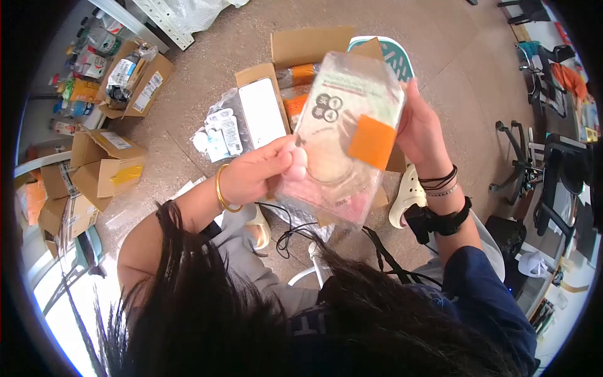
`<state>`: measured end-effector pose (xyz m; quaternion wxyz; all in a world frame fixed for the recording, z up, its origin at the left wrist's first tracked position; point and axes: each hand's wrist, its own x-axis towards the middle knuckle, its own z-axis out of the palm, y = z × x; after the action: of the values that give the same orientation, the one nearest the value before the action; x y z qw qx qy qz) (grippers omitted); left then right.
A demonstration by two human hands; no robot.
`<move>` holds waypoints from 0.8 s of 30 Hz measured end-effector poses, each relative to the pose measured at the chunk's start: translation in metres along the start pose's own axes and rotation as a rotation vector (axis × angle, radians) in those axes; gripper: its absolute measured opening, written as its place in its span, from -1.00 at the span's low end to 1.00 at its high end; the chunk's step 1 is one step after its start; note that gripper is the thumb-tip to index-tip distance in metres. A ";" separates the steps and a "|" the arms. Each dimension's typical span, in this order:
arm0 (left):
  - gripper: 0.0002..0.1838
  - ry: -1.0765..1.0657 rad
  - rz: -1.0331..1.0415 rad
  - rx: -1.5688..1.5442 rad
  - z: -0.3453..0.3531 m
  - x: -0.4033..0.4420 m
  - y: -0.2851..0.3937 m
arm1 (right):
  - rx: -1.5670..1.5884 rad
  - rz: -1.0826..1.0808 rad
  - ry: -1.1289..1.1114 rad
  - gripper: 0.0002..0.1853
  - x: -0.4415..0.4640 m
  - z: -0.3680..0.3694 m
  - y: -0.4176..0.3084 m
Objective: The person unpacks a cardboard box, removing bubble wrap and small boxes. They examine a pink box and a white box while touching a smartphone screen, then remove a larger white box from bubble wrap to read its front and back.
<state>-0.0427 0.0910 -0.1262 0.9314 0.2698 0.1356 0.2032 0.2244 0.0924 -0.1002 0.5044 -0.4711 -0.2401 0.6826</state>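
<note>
I hold a clear plastic package (331, 141) up in front of me with both hands, tilted. It has dark round printed marks near its upper middle, a pinkish lower part, and an orange sticker (372, 142) on its right side. My left hand (260, 168) pinches the package's left edge between thumb and fingers. Along the upper right edge, my right hand (419, 122) grips it, with some fingers hidden behind. Below it stands an open cardboard box (312, 45) holding orange-labelled packets, partly covered by the package. A white-screened phone (261, 112) leans at the box's left side.
Left of the phone lies a clear bag of white items (218, 133). A teal basket (396, 55) stands behind the box. More cardboard boxes (100, 164) and bottles (94, 60) line the left. An office chair (559, 169) is at right. Dark cables (286, 235) hang near my feet.
</note>
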 end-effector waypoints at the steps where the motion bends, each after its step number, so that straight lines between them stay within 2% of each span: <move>1: -0.79 0.003 0.000 0.009 0.000 -0.002 0.002 | 0.157 -0.011 -0.110 -0.54 -0.004 0.011 -0.001; 2: -0.76 0.031 0.065 -0.021 -0.002 -0.004 0.004 | 0.162 -0.017 -0.115 -0.54 -0.004 0.015 0.008; 4: -0.73 0.054 0.134 -0.038 -0.003 -0.003 0.009 | 0.484 -0.004 -0.568 -0.38 0.000 0.022 0.029; 6: -0.67 -0.172 0.305 0.010 -0.002 0.002 0.009 | 0.222 0.025 -0.318 -0.29 -0.009 0.038 0.047; 7: -0.65 -0.186 0.160 -0.129 -0.001 0.000 0.004 | 0.625 0.192 -0.524 -0.30 -0.004 0.071 0.043; 8: -0.65 -0.186 0.162 -0.122 -0.009 -0.002 0.003 | 0.625 0.189 -0.531 -0.30 0.002 0.070 0.044; 10: -0.70 0.034 0.151 -0.003 -0.037 -0.015 0.004 | 0.129 -0.131 -0.484 -0.32 0.016 0.065 0.047; 11: -0.62 0.142 0.146 0.054 -0.049 -0.021 0.006 | 0.203 -0.142 -0.558 -0.30 0.012 0.070 0.037; 12: -0.50 0.249 0.140 0.110 -0.046 -0.020 0.012 | 0.203 -0.125 -0.451 -0.40 0.006 0.082 0.020; 14: -0.57 0.414 0.173 -0.072 -0.011 -0.024 0.031 | 0.146 -0.122 -0.217 -0.46 0.007 0.091 0.001; 15: -0.63 0.579 0.275 0.010 -0.018 -0.016 0.034 | 0.144 -0.119 -0.216 -0.46 0.010 0.086 0.000; 16: -0.63 0.581 0.274 0.008 -0.026 -0.023 0.041 | 0.127 -0.094 -0.162 -0.49 0.013 0.077 -0.001; 18: -0.71 0.250 0.400 0.153 -0.037 -0.047 0.060 | 0.114 -0.059 -0.107 -0.52 0.012 0.068 -0.003; 19: -0.71 0.262 0.395 0.143 -0.025 -0.052 0.061 | 0.040 -0.047 -0.090 -0.54 0.010 0.069 -0.005; 21: -0.80 0.608 0.143 0.619 0.020 -0.053 0.064 | -0.063 -0.021 -0.035 -0.58 0.008 0.069 -0.002; 22: -0.80 0.624 0.137 0.608 0.028 -0.051 0.062 | -0.063 -0.003 -0.041 -0.58 0.008 0.070 0.003; 24: -0.83 0.517 0.017 0.765 0.039 -0.044 0.060 | -0.023 0.011 -0.041 -0.61 0.010 0.070 0.010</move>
<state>-0.0861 0.1001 -0.0545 0.6988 0.5355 0.4266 0.2071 0.1570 0.1087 -0.0812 0.4903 -0.4640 -0.2555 0.6922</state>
